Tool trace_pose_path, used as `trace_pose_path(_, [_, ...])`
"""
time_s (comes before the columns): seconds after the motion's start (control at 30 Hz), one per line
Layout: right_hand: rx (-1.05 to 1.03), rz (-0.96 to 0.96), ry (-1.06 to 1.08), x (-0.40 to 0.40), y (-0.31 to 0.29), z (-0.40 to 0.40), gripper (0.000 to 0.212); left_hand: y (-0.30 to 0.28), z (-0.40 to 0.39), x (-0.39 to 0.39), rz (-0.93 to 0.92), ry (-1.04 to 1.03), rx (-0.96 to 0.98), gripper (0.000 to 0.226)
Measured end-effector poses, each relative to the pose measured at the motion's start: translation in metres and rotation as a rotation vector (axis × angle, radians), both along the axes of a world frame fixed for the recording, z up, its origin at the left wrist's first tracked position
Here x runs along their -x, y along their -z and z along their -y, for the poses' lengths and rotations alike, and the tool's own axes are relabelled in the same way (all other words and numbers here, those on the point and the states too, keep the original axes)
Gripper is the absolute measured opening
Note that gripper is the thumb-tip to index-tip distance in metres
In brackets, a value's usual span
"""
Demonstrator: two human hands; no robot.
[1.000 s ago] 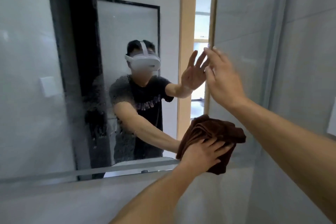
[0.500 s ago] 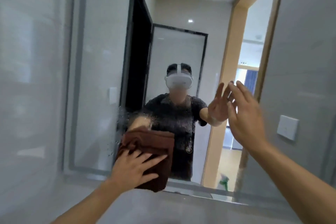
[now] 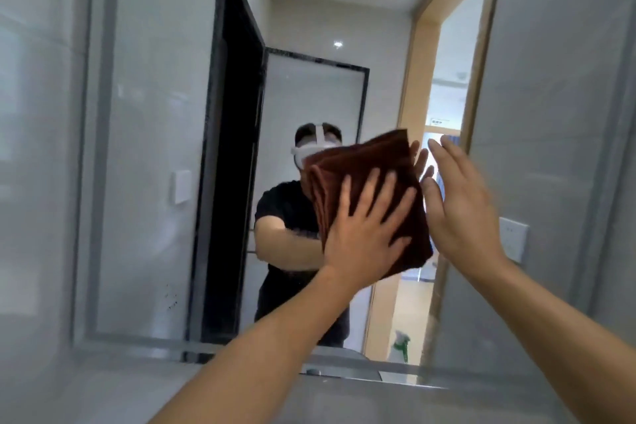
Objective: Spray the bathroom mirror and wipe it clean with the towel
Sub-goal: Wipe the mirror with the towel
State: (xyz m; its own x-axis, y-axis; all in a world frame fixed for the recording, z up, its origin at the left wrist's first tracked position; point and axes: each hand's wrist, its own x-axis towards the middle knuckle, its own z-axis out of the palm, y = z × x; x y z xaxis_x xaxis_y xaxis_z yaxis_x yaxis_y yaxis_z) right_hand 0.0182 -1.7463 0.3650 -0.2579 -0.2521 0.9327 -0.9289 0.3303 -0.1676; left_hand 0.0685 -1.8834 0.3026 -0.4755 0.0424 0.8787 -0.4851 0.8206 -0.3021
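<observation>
The mirror (image 3: 155, 148) is on the wall in front of the person, w/ a gray band along its edge. The brown towel (image 3: 375, 162) is folded thick and sits flat on the glass, about mid-height, right of the middle. The left hand (image 3: 364, 234) is spread wide on the towel, fingers straight and apart, pushing it onto the glass, not pinching it. The right hand (image 3: 461, 213) is flat too, fingers straight and close together, just beside the towel near the mirror's right edge; can't tell if it touches the glass or just hovers. Some small dark specks (image 3: 170, 299) show low on the left part of the glass, so that bit prob. needs a wipe. To do this step well: keep the whole palm on the towel so it doesn't slip, push evenly, go side to side in rows & overlap each row, then reach the corners and bottom edge. Keep bare fingers off the glass, they may leave marks. A green spray bottle (image 3: 401, 349) shows blurry low in the mirror.
</observation>
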Motion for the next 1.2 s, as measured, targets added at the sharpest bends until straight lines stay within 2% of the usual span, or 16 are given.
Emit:
trace_pose_path(0.1, [-0.016, 0.062, 0.018, 0.001, 0.007, -0.001, 0.053, 0.064, 0.001, 0.0, 0.368, 0.085, 0.18, 0.067])
trace_pose_path(0.17, [-0.022, 0.088, 0.035, 0.002, 0.01, -0.001, 0.053, 0.078, 0.024, -0.018, 0.475, 0.111, 0.187, 0.064])
trace_pose_path(0.27, [-0.02, 0.107, 0.043, 0.006, 0.006, -0.005, 0.051, 0.048, 0.054, -0.049, 0.34, 0.086, 0.194, 0.064])
trace_pose_path(0.43, [-0.008, 0.116, 0.038, 0.003, 0.001, -0.009, 0.051, -0.084, 0.07, -0.069, -0.185, -0.126, -0.054, 0.07])
trace_pose_path(0.53, [-0.014, 0.09, 0.03, 0.0, 0.002, -0.008, 0.05, -0.128, 0.064, -0.061, -0.337, -0.171, -0.14, 0.071])
trace_pose_path(0.6, [-0.02, 0.079, 0.035, -0.001, 0.005, -0.006, 0.05, -0.115, 0.057, -0.055, -0.351, -0.182, -0.143, 0.071])
trace_pose_path(0.67, [-0.028, 0.093, 0.026, -0.002, 0.011, -0.001, 0.051, -0.07, 0.052, -0.059, -0.28, -0.157, -0.111, 0.072])
trace_pose_path(0.8, [-0.069, 0.117, 0.002, -0.01, 0.024, 0.014, 0.053, 0.092, 0.068, -0.084, -0.014, -0.047, -0.042, 0.073])
trace_pose_path(0.9, [-0.108, 0.09, -0.012, -0.023, 0.029, 0.029, 0.053, 0.179, 0.094, -0.122, 0.126, -0.041, -0.15, 0.069])
trace_pose_path(1.0, [-0.147, 0.051, -0.044, -0.04, 0.033, 0.044, 0.051, 0.172, 0.117, -0.142, 0.126, -0.071, -0.128, 0.062])
trace_pose_path(1.1, [-0.168, 0.005, -0.085, -0.061, 0.036, 0.061, 0.051, 0.119, 0.131, -0.152, -0.047, -0.117, -0.102, 0.066])
trace_pose_path(1.2, [-0.194, -0.063, -0.127, -0.08, 0.035, 0.084, 0.055, 0.053, 0.154, -0.17, -0.229, -0.191, -0.156, 0.07])
